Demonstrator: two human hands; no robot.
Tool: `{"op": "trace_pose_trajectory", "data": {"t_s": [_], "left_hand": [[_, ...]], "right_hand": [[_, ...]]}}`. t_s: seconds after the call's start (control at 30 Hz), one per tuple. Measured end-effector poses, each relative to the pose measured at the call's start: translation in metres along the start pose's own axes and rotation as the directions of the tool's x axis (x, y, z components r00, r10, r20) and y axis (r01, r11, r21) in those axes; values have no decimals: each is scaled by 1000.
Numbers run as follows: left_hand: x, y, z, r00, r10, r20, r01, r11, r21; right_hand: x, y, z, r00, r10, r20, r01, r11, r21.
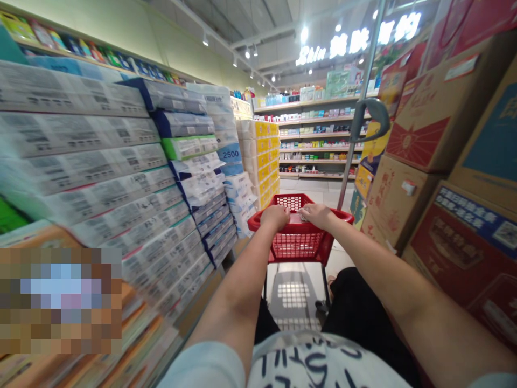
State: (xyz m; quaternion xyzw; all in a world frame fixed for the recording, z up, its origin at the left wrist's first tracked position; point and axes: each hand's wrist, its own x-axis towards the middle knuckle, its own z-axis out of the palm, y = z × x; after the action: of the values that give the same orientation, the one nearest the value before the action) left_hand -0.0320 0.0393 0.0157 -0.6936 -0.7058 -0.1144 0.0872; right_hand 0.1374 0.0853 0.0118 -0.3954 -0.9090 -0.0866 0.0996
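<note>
Red plastic shopping cart [297,245] is held at 12 o'clock in front of the body, and its front rim is lying directly under the fingers. The left hand [274,217] and the right hand [317,215] are placed close together on this rim. The left fingers [281,211] and the right fingers [307,210] are curved over it and appear pressed together; no pinching is seen. Inside the cart, only a red mesh floor can be seen. Packs of tissue paper [92,161] are stacked at 10 o'clock, and yellow-labelled packs [263,156] are piled at 11 o'clock. Cardboard cartons [420,118] are stacked at 2 to 3 o'clock. A thin metal pole [349,161] is rising beyond the cart. Shelves of small boxes [319,140] are placed at 12 o'clock, above a pale tiled floor [293,291], and a lit sign [355,46] is mounted at 1 o'clock.
</note>
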Motion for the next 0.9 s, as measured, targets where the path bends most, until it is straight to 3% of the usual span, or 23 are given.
{"op": "trace_pose_trajectory", "data": {"t_s": [0.1, 0.27, 0.4, 0.53, 0.73, 0.9], "left_hand": [[0, 0, 0, 1000, 6, 14, -6, 1000, 1], [-1, 1, 0, 1000, -4, 15, 4, 1000, -1], [-2, 0, 1, 1000, 15, 5, -15, 1000, -8], [-4, -2, -1, 1000, 26, 14, -26, 1000, -16], [-2, 0, -3, 1000, 21, 17, -21, 1000, -9], [-1, 1, -2, 1000, 10, 16, -10, 1000, -13]], "right_hand": [[-1, -1, 0, 999, -29, 19, 29, 999, -24], [16, -4, -8, 975, -43, 218, 83, 981, -178], [27, -3, -13, 955, -13, 296, 59, 987, -148], [23, -2, -9, 968, 12, 251, 23, 990, -139], [6, -9, -3, 993, -97, 62, 109, 969, -221], [6, -9, -6, 989, -83, 122, 115, 952, -284]]}}
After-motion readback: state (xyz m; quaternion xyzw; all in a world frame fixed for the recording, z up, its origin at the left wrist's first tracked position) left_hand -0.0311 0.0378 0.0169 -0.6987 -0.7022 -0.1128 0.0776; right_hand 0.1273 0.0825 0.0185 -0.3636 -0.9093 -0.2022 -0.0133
